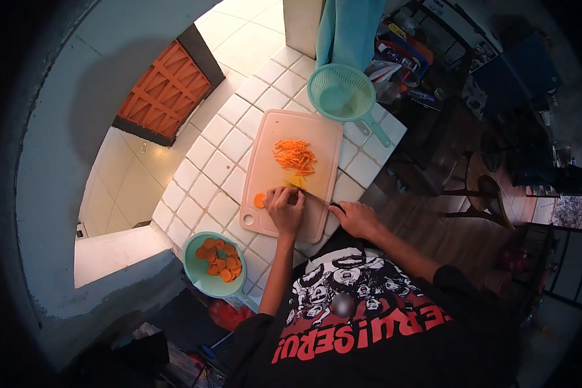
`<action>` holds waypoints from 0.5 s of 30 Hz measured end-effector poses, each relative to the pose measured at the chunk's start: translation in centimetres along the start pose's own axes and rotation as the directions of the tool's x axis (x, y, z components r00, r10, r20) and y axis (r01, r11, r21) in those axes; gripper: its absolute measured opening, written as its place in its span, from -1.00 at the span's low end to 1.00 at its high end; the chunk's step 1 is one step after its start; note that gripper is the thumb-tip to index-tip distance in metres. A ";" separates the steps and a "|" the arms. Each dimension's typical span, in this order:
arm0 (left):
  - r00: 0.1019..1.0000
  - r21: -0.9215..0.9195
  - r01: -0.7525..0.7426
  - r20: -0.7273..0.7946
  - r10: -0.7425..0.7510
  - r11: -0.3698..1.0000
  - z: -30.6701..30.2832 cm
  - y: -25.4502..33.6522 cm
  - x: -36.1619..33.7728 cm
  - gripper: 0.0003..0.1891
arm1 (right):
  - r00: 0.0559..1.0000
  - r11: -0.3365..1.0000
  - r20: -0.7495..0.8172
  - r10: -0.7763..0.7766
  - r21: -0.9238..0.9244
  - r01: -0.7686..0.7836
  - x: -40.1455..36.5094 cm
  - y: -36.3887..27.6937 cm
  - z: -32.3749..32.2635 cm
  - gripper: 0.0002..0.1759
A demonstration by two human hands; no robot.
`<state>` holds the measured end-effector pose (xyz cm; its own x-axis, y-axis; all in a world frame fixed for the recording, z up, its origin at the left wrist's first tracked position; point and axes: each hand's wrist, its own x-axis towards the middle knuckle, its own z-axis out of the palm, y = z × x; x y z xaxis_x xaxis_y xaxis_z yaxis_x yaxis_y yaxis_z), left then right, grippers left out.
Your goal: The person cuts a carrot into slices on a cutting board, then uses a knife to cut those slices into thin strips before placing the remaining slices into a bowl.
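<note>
My right hand (357, 220) is closed round the dark handle of a knife (313, 194), whose blade lies low over a pink cutting board (328, 129). Curled fingers of my left hand (286, 208) press down beside the blade on a carrot piece, mostly hidden under them. Thin yellow-orange carrot strips (296, 182) lie at the fingertips. Farther up the board rests a loose pile of shredded carrot (295, 156). One round carrot slice (259, 200) sits just left of my left hand.
A green colander (217, 288) with several carrot slices (225, 264) stands at the counter's near left corner. Another green colander (343, 116) is at the far right, its handle over the edge. White tiles cover the counter (204, 154). A wooden stool (485, 187) stands to the right.
</note>
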<state>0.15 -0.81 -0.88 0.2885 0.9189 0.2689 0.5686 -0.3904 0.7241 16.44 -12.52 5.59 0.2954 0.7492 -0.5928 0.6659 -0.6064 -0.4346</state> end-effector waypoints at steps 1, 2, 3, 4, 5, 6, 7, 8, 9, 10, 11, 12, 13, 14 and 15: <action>1.000 0.001 -0.002 -0.006 0.002 1.000 0.1 0.0 0.1 -0.92 | 1.000 1.000 -0.002 -0.007 0.003 0.007 0.1 -0.1 -0.1 -0.34; 1.000 0.000 -0.004 -0.009 0.004 1.000 0.1 0.1 0.1 -0.92 | 1.000 1.000 -0.002 -0.014 0.007 0.014 0.1 -0.2 -0.2 -0.33; 1.000 0.009 -0.004 -0.005 0.004 1.000 0.0 0.2 0.0 -0.91 | 1.000 1.000 -0.007 -0.018 0.008 0.018 0.1 0.5 0.6 -0.33; 1.000 0.018 -0.005 -0.006 0.005 1.000 0.0 0.2 0.2 -0.91 | 0.997 0.997 -0.064 -0.043 0.054 0.046 0.3 1.9 1.9 -0.35; 1.000 0.020 -0.007 -0.016 0.008 1.000 -0.1 0.1 0.3 -0.91 | 0.990 0.992 -0.121 -0.067 0.096 0.079 0.7 2.9 2.6 -0.35; 1.000 0.024 -0.008 -0.011 0.008 1.000 -0.1 0.2 0.3 -0.91 | 0.990 0.992 -0.122 -0.077 0.091 0.088 0.9 3.5 2.2 -0.35; 1.000 0.024 -0.007 -0.002 0.007 1.000 -0.1 0.2 0.1 -0.90 | 0.998 0.981 0.037 -0.041 0.193 0.033 1.0 4.2 1.7 -0.34; 1.000 0.022 -0.005 -0.005 0.005 1.000 0.0 0.3 0.1 -0.90 | 0.980 0.958 0.197 -0.015 0.283 -0.042 1.2 4.7 1.6 -0.31; 1.000 0.033 0.001 -0.002 -0.001 0.999 -0.1 0.3 0.2 -0.90 | 0.981 0.959 0.193 -0.013 0.280 -0.042 1.6 4.7 1.6 -0.31; 1.000 0.042 0.005 0.000 -0.005 0.999 0.0 0.4 0.3 -0.90 | 0.989 0.957 0.142 -0.035 0.289 -0.008 2.2 4.4 1.7 -0.31; 1.000 0.036 0.003 -0.004 -0.003 0.999 0.0 0.5 0.4 -0.90 | 0.994 0.955 0.090 -0.057 0.295 0.028 2.6 4.1 1.8 -0.31; 1.000 -0.004 0.009 0.006 -0.009 1.000 -0.3 0.5 0.5 -0.91 | 0.995 0.956 0.086 -0.060 0.292 0.032 2.9 3.8 2.0 -0.31; 1.000 -0.039 0.016 0.015 -0.015 0.999 -0.7 0.3 0.6 -0.90 | 0.996 0.942 -0.032 -0.080 0.326 0.086 3.2 3.2 2.2 -0.31; 1.000 -0.034 0.015 0.010 -0.014 0.999 -1.1 0.0 0.6 -0.90 | 0.985 0.924 -0.146 -0.096 0.354 0.143 3.4 2.8 2.4 -0.31; 0.999 -0.136 0.030 -0.037 -0.035 0.990 -1.5 -0.2 0.5 -0.90 | 0.984 0.923 -0.144 -0.103 0.354 0.149 3.2 2.5 2.0 -0.31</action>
<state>-0.97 -0.19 0.08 0.2395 0.9335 0.2668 0.4669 -0.3517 0.8113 17.70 -12.15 1.25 0.3204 0.8385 -0.4408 0.4159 -0.5426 -0.7298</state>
